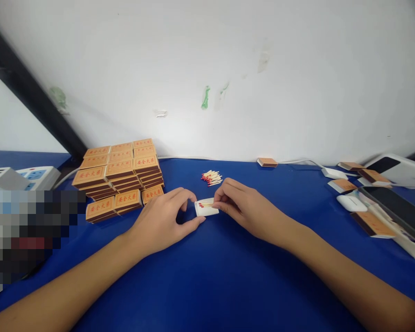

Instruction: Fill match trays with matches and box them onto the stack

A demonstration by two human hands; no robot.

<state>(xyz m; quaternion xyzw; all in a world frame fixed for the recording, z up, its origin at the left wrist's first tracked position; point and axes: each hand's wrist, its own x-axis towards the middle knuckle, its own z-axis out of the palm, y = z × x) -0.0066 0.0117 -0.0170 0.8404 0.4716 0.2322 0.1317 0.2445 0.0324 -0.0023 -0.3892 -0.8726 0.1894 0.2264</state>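
Over the blue tabletop (pixel 207 281), our forearms reach toward the middle of the frame, and we work best by giving each hand one job. Our left hand (pixel 162 221) lightly grips the left end of the white tray (pixel 209 212), forefinger at its far corner, thumb at its near edge; we should brace without squeezing, since such thin walls would probably bow. Our right hand (pixel 244 205) is pinched on the stick ends of a few matches (pixel 206 205) over the tray's right end; we do well to keep these low and in line with the long side, and to let go only once they lie flat.

The tray lies at the centre of the frame, shallow and open-topped, an oblong with its long side running left to right. Just above it in the frame, a loose pile of matchsticks (pixel 212 177) fans out, red heads mostly leftward, pale sticks pointing right. Smallest are the red heads inside the tray, clustered toward its left; we cannot tell their exact number.
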